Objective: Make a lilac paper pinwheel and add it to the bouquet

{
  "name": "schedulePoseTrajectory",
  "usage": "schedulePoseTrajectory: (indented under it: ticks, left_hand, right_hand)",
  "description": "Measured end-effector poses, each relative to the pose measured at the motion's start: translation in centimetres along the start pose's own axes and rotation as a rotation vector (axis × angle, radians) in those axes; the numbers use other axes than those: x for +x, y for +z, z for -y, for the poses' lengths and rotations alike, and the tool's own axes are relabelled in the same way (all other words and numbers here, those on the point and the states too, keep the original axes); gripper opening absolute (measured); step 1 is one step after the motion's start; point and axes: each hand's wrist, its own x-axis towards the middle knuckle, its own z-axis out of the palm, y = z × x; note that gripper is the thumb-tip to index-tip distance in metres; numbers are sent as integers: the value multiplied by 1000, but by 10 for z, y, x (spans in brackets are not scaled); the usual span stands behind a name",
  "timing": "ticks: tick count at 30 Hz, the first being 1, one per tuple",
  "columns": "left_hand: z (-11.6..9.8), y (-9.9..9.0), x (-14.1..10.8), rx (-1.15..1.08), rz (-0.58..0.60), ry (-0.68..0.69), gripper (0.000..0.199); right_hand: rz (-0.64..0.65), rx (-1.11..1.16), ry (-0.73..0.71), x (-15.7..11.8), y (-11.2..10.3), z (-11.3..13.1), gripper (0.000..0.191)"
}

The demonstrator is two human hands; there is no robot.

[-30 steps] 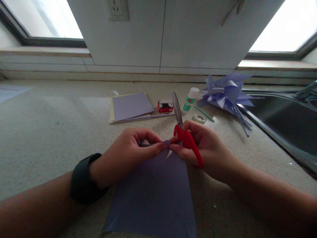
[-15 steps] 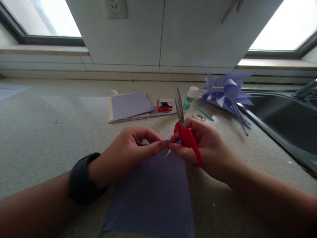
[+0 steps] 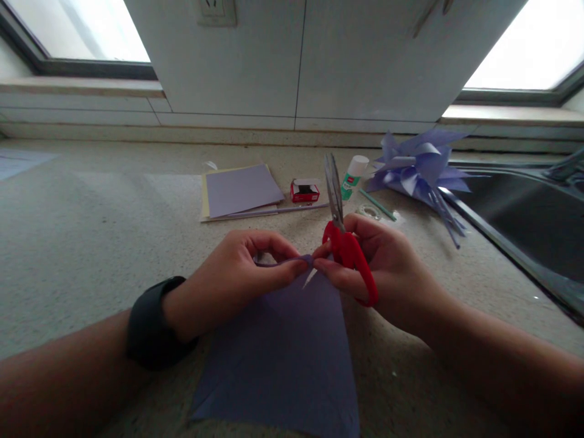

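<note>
A sheet of purple paper (image 3: 283,359) hangs from my fingertips towards me, with a small slit near its top edge through which light shows. My left hand (image 3: 246,283), a dark band on its wrist, pinches that top edge between thumb and fingers. Close beside it, thumb and fingers of my right hand (image 3: 387,274) pinch the same edge. Red-handled scissors (image 3: 349,252) are held in my right hand too, their blades pointing up and away from me. What lies behind the paper's fold is hidden.
Beyond my hands lie a stack of purple and cream sheets (image 3: 241,190), a small red box (image 3: 305,191), a glue stick (image 3: 353,176), a roll of tape (image 3: 368,212) and a green stick (image 3: 378,204). Purple paper pinwheels (image 3: 422,167) rest beside the metal sink (image 3: 524,213) at right.
Both hands keep their pinch on the paper. The slit near its top edge looks slightly wider. The view has tilted down a little.
</note>
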Motion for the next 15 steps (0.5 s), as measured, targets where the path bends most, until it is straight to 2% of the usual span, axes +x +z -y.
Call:
schedulePoseTrajectory:
  ticks: [8, 15]
  left_hand:
    - [0, 1, 0, -14, 3, -50, 21]
    - [2, -2, 1, -4, 4, 18, 7]
  right_hand:
    - [3, -30, -20, -1, -1, -1, 30]
    - [-11, -99, -66, -2, 0, 1, 28]
